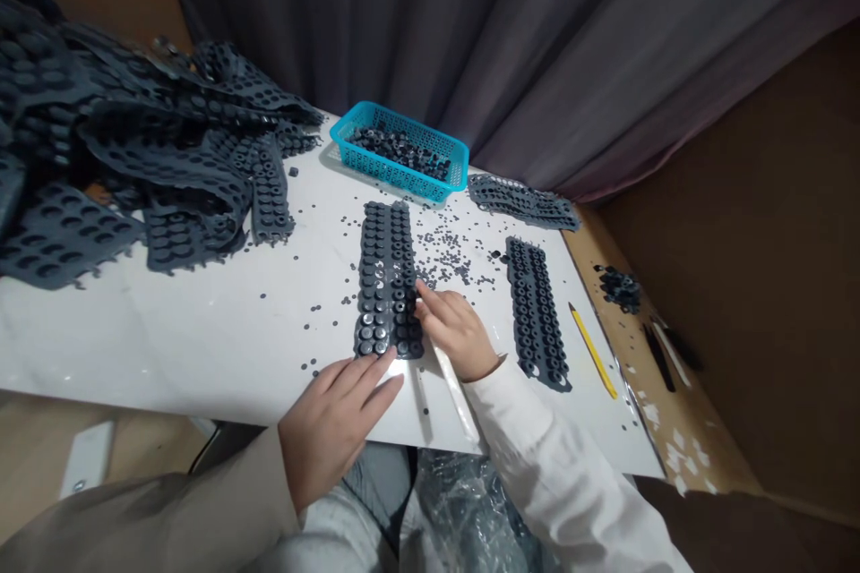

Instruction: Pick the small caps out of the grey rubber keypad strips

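Observation:
A dark grey rubber sheet with rows of round raised caps (388, 286) lies lengthwise in front of me on the white table. My left hand (342, 412) rests at its near edge, fingers stretched out and fingertips touching the lowest caps. At the sheet's right side, my right hand (457, 331) is closed around a long white stick-like tool (457, 398), whose far end is hidden by the fingers. Small black discs (447, 255) are scattered over the table beside the sheet. A second capped sheet (537, 313) lies to the right of my right hand.
A turquoise basket (399, 172) of small black pieces stands at the back. Capped sheets are heaped (167, 143) on the left, and another folded sheet (524, 200) lies back right. A yellow cutter-like tool (592, 349) and a dark pile (619, 288) are at right. A curtain (470, 45) hangs behind.

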{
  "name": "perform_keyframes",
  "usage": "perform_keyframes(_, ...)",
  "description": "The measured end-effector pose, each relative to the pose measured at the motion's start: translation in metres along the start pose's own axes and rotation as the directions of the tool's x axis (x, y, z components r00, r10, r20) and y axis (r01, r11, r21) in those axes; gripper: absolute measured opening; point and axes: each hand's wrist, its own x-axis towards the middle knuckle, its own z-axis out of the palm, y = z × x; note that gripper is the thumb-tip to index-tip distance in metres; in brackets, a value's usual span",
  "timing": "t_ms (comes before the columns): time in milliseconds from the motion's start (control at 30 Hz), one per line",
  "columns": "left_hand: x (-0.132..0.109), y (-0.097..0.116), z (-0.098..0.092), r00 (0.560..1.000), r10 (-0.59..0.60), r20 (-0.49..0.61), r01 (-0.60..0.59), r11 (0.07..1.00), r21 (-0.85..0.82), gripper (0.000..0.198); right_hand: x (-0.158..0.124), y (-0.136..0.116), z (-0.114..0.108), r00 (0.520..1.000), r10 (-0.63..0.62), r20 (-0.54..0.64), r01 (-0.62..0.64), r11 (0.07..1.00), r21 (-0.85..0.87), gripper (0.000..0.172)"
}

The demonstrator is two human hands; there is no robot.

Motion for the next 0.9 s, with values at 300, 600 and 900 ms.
perform_keyframes(300, 0.003, 0.002, -0.008, 0.998, -0.015, 0.069, 0.015, 1.0, -0.005, 0.048, -0.014, -0.016, -0.008, 0.97, 0.24, -0.024, -0.194, 0.835, 0.514, 0.005)
perform_keyframes(600, 0.003, 0.001, -0.013, 0.997, -0.001, 0.079, 0.002, 1.0, -0.013, 0.045, -0.01, -0.02, -0.005, 0.987, 0.16, 0.016, -0.153, 0.901, 0.406, 0.006)
perform_keyframes(900, 0.004, 0.002, -0.013, 0.997, -0.016, 0.08, 0.017, 1.0, -0.005, 0.051, -0.01, -0.015, -0.004, 0.999, 0.047, -0.011, -0.042, 0.958, 0.285, 0.003)
